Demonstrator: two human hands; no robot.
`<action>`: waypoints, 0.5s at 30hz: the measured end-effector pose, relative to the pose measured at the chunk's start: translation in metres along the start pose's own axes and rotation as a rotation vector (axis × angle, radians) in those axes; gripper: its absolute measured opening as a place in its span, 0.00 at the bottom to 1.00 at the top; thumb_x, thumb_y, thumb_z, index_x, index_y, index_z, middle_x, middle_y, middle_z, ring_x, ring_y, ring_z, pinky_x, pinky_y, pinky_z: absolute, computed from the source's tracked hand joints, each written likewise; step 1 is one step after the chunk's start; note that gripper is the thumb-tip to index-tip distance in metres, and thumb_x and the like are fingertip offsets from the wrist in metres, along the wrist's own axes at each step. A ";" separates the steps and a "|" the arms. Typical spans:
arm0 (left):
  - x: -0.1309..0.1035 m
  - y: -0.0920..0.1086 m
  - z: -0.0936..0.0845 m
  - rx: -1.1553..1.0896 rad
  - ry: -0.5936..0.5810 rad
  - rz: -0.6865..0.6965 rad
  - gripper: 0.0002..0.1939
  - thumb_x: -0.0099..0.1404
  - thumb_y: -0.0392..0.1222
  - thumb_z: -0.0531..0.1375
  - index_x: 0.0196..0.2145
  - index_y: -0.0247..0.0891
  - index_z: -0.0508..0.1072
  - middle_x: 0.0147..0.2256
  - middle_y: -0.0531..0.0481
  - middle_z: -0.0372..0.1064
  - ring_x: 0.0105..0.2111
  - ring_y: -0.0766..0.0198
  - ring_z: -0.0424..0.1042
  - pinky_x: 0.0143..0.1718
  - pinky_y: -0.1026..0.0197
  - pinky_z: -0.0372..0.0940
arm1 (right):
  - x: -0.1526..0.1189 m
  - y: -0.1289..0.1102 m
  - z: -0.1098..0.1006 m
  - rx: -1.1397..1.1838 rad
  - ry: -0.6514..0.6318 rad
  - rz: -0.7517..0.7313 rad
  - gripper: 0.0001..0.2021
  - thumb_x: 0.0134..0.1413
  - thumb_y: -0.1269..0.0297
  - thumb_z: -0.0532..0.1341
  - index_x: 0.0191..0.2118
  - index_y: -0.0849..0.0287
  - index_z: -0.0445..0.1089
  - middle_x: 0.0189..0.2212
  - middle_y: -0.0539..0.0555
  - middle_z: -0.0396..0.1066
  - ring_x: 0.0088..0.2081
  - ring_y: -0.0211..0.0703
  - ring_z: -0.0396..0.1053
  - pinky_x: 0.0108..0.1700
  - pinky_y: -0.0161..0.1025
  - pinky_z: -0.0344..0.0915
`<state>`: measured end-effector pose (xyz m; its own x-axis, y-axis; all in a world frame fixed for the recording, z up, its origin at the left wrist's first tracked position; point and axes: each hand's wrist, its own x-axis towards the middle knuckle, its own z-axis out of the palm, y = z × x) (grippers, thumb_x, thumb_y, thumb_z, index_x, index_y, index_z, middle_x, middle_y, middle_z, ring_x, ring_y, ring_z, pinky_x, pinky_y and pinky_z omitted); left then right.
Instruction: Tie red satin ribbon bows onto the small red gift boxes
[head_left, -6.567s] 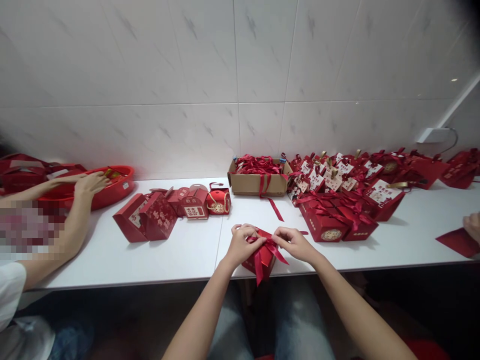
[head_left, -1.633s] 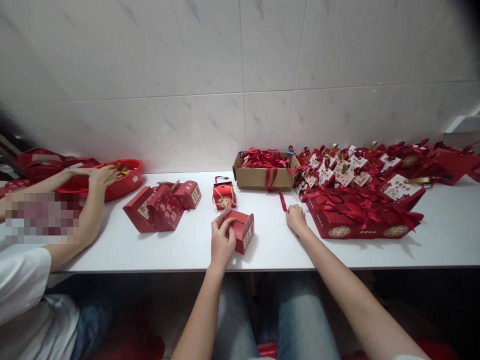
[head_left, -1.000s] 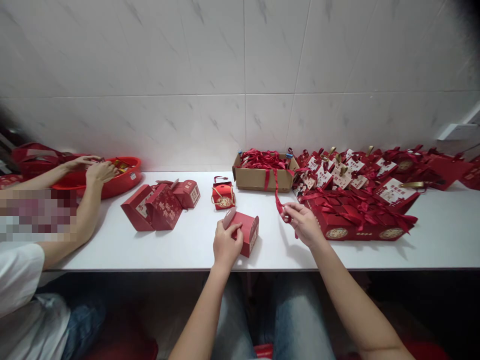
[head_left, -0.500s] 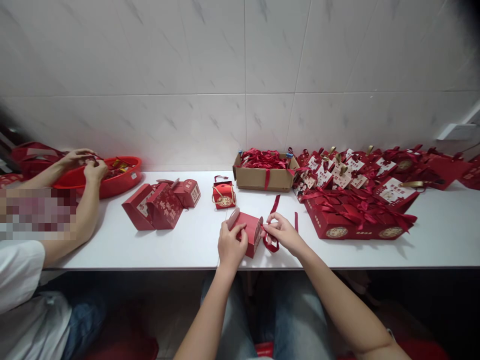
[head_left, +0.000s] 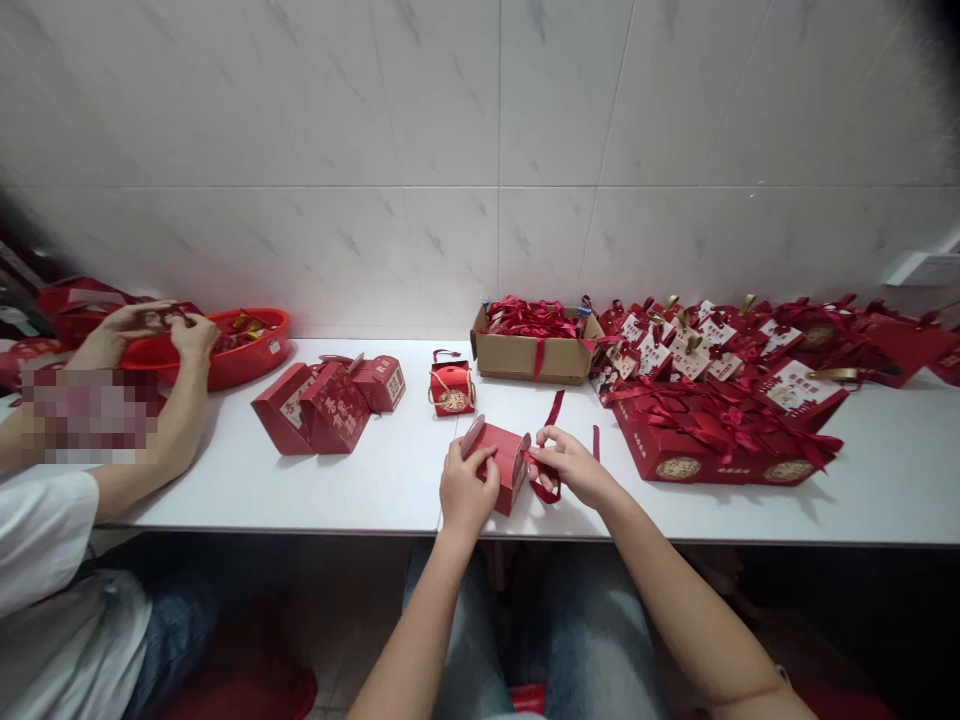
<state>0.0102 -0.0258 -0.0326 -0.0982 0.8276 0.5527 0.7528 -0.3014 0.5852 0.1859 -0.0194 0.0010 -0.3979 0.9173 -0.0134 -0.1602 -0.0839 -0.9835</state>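
Note:
A small red gift box (head_left: 504, 443) lies near the table's front edge, its rounded end panels standing up at either side. My left hand (head_left: 469, 487) is closed around its left part, thumb and fingers pressed on the top. At the box's right end, my right hand (head_left: 566, 463) pinches a dark red ribbon (head_left: 550, 490) between thumb and fingers. The ribbon loops below that hand, and one tail stretches up behind it onto the table. Exactly how it meets the box panel is hidden by my fingertips.
Behind stands a cardboard box (head_left: 517, 357) of ribbons. Right are a red tray (head_left: 712, 467) and many tagged gift boxes (head_left: 686, 350). A small roped box (head_left: 451, 390) and folded red boxes (head_left: 334, 410) sit left. A co-worker's hands (head_left: 191, 335) work by a red basin (head_left: 262, 350).
The view has shifted slightly. My hands keep almost the same hold on the box and ribbon. The co-worker's hands now hold a red piece spread open between them.

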 end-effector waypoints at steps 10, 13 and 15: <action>-0.001 0.000 0.000 -0.010 -0.002 0.003 0.13 0.58 0.33 0.56 0.37 0.41 0.78 0.45 0.43 0.63 0.46 0.55 0.69 0.45 0.55 0.68 | 0.003 -0.002 -0.006 0.081 0.001 0.000 0.13 0.48 0.60 0.62 0.33 0.56 0.55 0.18 0.47 0.70 0.14 0.31 0.59 0.17 0.27 0.51; -0.001 0.000 0.000 -0.010 -0.006 0.006 0.13 0.58 0.33 0.55 0.37 0.41 0.78 0.45 0.42 0.63 0.46 0.55 0.69 0.45 0.55 0.68 | 0.004 -0.002 -0.006 0.078 0.005 0.001 0.13 0.48 0.61 0.62 0.32 0.56 0.56 0.18 0.47 0.70 0.14 0.31 0.59 0.16 0.27 0.50; -0.001 0.001 0.000 -0.010 -0.012 0.006 0.13 0.58 0.34 0.55 0.37 0.41 0.78 0.45 0.42 0.63 0.46 0.55 0.69 0.45 0.55 0.68 | 0.004 -0.002 -0.006 0.077 -0.001 -0.002 0.12 0.48 0.60 0.62 0.32 0.56 0.56 0.18 0.46 0.70 0.14 0.30 0.59 0.16 0.27 0.49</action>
<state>0.0109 -0.0272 -0.0328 -0.0855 0.8313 0.5493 0.7471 -0.3112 0.5873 0.1898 -0.0128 0.0021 -0.3988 0.9170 -0.0116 -0.2295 -0.1120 -0.9668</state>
